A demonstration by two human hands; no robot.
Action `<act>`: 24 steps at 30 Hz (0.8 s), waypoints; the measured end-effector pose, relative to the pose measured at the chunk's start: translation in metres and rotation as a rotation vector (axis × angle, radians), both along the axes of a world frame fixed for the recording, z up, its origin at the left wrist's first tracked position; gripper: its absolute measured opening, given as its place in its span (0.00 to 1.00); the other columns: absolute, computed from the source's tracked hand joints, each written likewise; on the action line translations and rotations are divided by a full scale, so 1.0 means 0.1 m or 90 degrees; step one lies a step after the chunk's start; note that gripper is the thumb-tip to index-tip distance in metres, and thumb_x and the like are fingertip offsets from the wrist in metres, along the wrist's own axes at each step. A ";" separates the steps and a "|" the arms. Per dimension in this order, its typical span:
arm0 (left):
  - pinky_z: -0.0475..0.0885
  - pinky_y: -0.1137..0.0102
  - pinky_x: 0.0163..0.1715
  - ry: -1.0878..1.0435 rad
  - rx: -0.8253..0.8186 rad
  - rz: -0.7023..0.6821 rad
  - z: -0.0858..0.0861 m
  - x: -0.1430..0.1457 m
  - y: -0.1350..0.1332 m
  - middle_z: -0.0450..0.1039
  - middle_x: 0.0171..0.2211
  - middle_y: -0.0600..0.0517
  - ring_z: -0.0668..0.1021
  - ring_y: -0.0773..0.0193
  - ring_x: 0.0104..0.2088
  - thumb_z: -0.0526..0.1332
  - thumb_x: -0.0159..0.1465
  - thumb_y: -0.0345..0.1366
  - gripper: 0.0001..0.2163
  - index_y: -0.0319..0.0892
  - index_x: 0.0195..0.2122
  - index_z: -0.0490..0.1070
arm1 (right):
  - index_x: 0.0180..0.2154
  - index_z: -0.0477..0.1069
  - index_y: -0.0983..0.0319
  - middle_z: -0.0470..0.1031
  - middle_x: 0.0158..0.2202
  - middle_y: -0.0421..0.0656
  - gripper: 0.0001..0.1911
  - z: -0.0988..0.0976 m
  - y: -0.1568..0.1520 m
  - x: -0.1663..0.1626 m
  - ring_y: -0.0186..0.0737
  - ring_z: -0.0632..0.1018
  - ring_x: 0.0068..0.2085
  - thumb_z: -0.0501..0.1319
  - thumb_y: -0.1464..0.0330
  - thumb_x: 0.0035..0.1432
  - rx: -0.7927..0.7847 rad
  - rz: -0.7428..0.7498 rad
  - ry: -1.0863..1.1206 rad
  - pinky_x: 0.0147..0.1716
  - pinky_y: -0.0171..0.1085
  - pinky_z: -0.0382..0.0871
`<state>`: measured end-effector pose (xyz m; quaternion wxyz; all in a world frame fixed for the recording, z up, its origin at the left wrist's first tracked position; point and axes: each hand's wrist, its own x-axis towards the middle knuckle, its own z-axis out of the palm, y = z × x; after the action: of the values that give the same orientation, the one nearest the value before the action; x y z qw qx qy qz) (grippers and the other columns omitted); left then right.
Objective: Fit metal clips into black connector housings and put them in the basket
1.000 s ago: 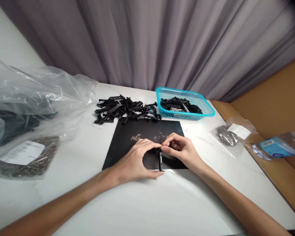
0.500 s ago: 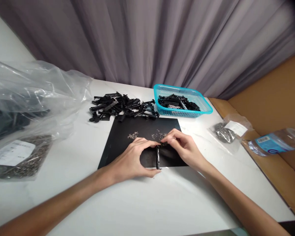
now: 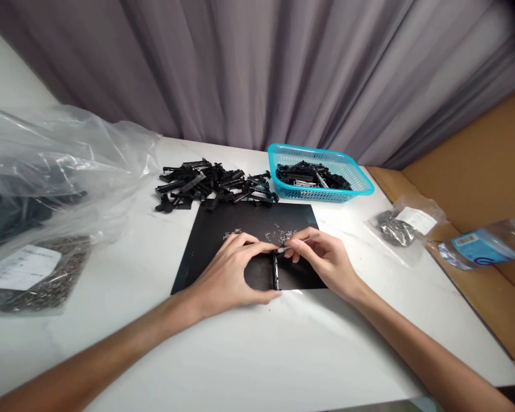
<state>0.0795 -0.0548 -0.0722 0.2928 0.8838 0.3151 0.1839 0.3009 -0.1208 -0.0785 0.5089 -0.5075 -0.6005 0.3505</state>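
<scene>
My left hand (image 3: 236, 269) grips a narrow black plastic part (image 3: 276, 272) by its two ends, thumb at the near end and fingers at the far end. The part stands lengthwise over a black mat (image 3: 218, 220). Pinched in my right hand (image 3: 320, 257) is a thin grey metal tool (image 3: 302, 240), whose tip meets the far end of the part. Whether the tip carries anything is too small to tell. Small metal pieces (image 3: 286, 234) lie loose just beyond my right fingers, and another little heap (image 3: 232, 233) lies beyond my left hand.
Black plastic parts (image 3: 214, 183) are piled behind the mat. A blue basket (image 3: 360, 186) beside them holds more. Clear bags of metal pieces lie at left (image 3: 60, 280) and right (image 3: 395, 229). A plastic bottle (image 3: 489, 246) rests on cardboard at the right.
The thin tool now shows in my right hand, its tip at the part's far end; earlier it could not be made out. My left hand keeps its grip on the part.
</scene>
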 end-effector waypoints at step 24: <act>0.68 0.49 0.60 -0.031 -0.006 -0.022 -0.02 0.02 0.03 0.75 0.48 0.47 0.76 0.47 0.52 0.76 0.51 0.47 0.31 0.46 0.55 0.76 | 0.38 0.78 0.60 0.79 0.33 0.42 0.14 -0.03 0.01 -0.04 0.35 0.79 0.30 0.57 0.62 0.73 0.075 -0.022 -0.051 0.32 0.37 0.74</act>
<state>0.0811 -0.0520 -0.0744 0.3079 0.8829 0.2938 0.1986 0.2972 -0.1194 -0.0814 0.5198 -0.5005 -0.6310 0.2849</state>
